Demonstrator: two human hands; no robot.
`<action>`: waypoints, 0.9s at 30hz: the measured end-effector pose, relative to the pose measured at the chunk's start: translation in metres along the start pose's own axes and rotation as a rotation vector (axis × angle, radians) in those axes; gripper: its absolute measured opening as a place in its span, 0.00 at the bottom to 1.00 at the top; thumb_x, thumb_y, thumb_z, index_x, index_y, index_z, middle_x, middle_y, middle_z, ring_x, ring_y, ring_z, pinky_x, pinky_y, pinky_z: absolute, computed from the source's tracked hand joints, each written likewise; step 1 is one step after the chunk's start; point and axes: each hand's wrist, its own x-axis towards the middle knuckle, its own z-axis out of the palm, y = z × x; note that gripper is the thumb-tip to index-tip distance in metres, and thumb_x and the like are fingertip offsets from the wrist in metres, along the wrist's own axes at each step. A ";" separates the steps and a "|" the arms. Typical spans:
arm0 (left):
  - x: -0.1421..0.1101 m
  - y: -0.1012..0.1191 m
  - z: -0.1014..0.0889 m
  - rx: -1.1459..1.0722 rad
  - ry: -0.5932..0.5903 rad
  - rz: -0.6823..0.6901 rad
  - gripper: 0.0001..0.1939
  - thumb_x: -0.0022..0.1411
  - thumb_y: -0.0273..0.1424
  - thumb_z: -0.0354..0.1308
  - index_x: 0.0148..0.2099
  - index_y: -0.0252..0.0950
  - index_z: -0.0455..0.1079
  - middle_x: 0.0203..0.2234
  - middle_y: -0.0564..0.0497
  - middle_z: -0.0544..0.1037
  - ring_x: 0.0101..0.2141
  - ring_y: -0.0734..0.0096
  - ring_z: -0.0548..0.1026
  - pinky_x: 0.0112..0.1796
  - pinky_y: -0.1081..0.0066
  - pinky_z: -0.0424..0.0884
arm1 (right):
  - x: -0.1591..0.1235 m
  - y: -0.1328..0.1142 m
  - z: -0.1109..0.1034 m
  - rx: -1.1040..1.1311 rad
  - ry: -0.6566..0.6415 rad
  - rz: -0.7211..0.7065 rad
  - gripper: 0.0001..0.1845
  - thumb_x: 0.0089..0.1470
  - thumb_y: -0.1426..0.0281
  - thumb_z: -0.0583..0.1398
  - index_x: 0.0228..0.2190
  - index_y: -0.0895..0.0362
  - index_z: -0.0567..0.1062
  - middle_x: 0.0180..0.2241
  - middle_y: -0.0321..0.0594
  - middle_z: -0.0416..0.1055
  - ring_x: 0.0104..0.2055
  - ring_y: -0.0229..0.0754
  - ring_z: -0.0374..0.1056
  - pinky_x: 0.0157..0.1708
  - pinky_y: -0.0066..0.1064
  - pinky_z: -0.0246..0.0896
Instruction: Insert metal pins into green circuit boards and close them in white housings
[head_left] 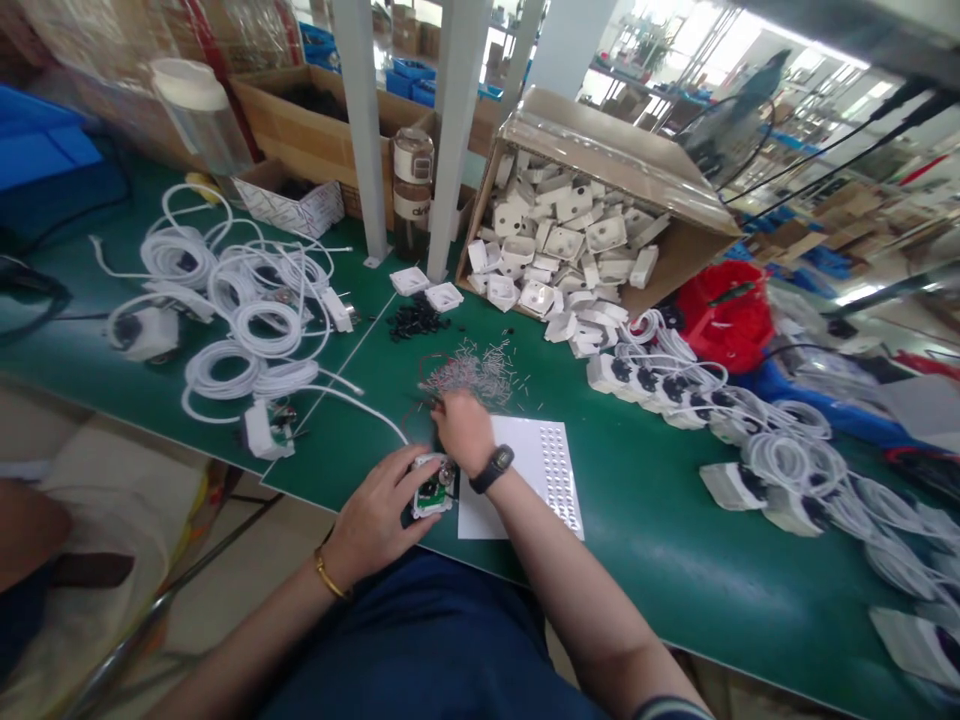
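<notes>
My left hand (pixel 381 513) grips a small white housing (pixel 448 505) by its sides near the table's front edge. Inside the housing a green circuit board (pixel 426 503) shows, and a white cable (pixel 365 403) runs from it toward the left. My right hand (pixel 463 430) is just beyond the housing, at the near side of a pile of small screws (pixel 480 370). Its fingers are drawn together; what they hold, if anything, is hidden. Under the right wrist lies a white sheet (pixel 517 440) with rows of small shiny dots.
Coiled white cables (pixel 266 328) with housings lie to the left. A carton (pixel 675 215) of white housings (pixel 564 243) stands at the back right. Small black parts (pixel 416 318) lie behind the screws. Finished-looking white units (pixel 645 385) with cables line the right side. A bottle (pixel 412 195) stands between posts.
</notes>
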 end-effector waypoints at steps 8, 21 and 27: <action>-0.004 0.000 0.002 -0.056 -0.009 -0.106 0.36 0.55 0.33 0.62 0.62 0.37 0.50 0.55 0.41 0.66 0.55 0.54 0.64 0.55 0.54 0.65 | 0.003 0.008 -0.028 0.298 0.104 -0.216 0.04 0.53 0.72 0.59 0.27 0.57 0.72 0.28 0.34 0.70 0.30 0.36 0.64 0.33 0.26 0.56; 0.017 0.006 0.003 -0.240 -0.004 -0.344 0.32 0.54 0.39 0.61 0.59 0.42 0.54 0.52 0.48 0.68 0.49 0.58 0.71 0.51 0.60 0.68 | -0.069 0.164 -0.105 0.257 0.162 0.215 0.06 0.49 0.68 0.60 0.24 0.57 0.70 0.24 0.34 0.68 0.26 0.37 0.62 0.28 0.27 0.53; 0.023 0.002 0.017 -0.091 -0.027 -0.222 0.29 0.56 0.43 0.57 0.57 0.39 0.57 0.53 0.45 0.67 0.50 0.55 0.70 0.49 0.60 0.70 | -0.075 0.222 -0.088 0.042 0.348 0.432 0.12 0.56 0.69 0.51 0.25 0.57 0.71 0.28 0.43 0.70 0.31 0.43 0.65 0.31 0.30 0.54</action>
